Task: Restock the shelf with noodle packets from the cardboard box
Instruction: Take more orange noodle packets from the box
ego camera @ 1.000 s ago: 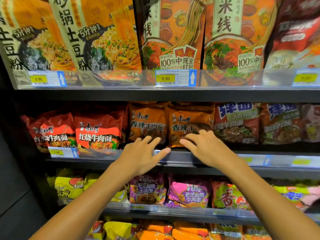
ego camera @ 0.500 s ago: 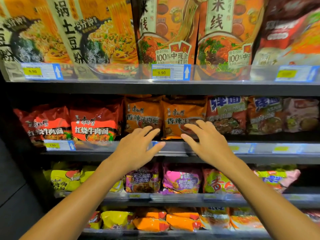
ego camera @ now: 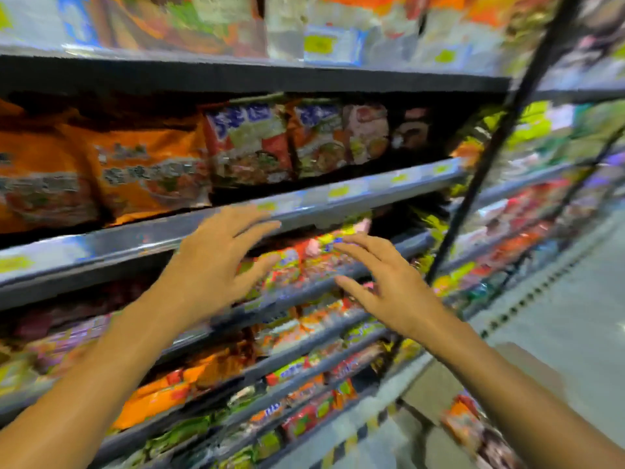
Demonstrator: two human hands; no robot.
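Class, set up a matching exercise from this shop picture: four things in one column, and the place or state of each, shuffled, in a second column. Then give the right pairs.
Things:
1. left hand
2. right hand
3. orange noodle packets
4. cardboard box

Places or states:
A. on the floor at lower right
B. on the shelf above both hands
C. open, in front of the shelf edge
D. open, nearer the black upright post

Pairs: 1-C, 2-D, 3-B, 4-A
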